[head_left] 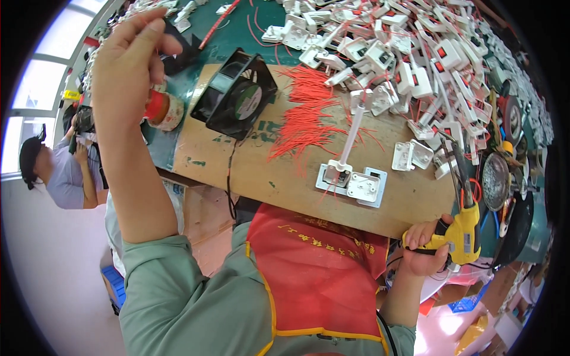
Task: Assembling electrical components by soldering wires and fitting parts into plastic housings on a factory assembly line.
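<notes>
Our right hand (426, 246) grips the yellow gun (466, 234) by the board (264, 178) corner; left hand (130, 53) half-curled past the fan (237, 95), can't tell if holding. We've got bare board left of the housing (362, 186).

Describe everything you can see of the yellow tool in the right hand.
The yellow tool is pistol-shaped, with a body that looks like plastic, black parts around the grip and a pale label on its side. Slender, dark, metal-looking parts extend from its front, pointing away from the person and slightly left, toward the white housings. The right hand grips its handle, fingers wrapped around it, just past the brown board's right end. Whether it is switched on cannot be told.
</notes>
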The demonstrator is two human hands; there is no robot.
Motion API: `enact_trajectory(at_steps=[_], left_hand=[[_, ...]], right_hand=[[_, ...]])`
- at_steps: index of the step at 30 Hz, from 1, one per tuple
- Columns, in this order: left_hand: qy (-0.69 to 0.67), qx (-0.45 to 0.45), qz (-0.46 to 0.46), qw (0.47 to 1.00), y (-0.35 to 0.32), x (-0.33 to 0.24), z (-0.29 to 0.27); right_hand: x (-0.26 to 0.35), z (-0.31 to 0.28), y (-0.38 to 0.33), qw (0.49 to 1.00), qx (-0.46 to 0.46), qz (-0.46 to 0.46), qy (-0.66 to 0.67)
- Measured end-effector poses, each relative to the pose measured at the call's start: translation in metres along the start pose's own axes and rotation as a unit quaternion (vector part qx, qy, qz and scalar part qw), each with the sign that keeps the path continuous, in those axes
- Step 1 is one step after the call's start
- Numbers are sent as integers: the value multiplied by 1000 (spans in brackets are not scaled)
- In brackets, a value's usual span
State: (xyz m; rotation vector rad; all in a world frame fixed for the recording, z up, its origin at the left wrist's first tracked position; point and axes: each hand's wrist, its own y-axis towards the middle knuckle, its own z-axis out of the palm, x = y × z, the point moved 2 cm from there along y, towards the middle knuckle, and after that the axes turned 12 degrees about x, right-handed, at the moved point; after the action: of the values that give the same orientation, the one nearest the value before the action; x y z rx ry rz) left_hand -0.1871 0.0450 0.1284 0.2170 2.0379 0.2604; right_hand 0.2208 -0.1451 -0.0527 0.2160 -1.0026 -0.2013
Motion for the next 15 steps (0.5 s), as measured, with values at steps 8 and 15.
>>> enact_trajectory(at_steps=[8,15], left_hand=[[359,-40,-144,921,-31,65,-15],[189,147,249,938,-91,10,71]], right_hand=[[-1,-1,2,1000,15,1,2],[-2,2,1,1000,-9,2,-17]])
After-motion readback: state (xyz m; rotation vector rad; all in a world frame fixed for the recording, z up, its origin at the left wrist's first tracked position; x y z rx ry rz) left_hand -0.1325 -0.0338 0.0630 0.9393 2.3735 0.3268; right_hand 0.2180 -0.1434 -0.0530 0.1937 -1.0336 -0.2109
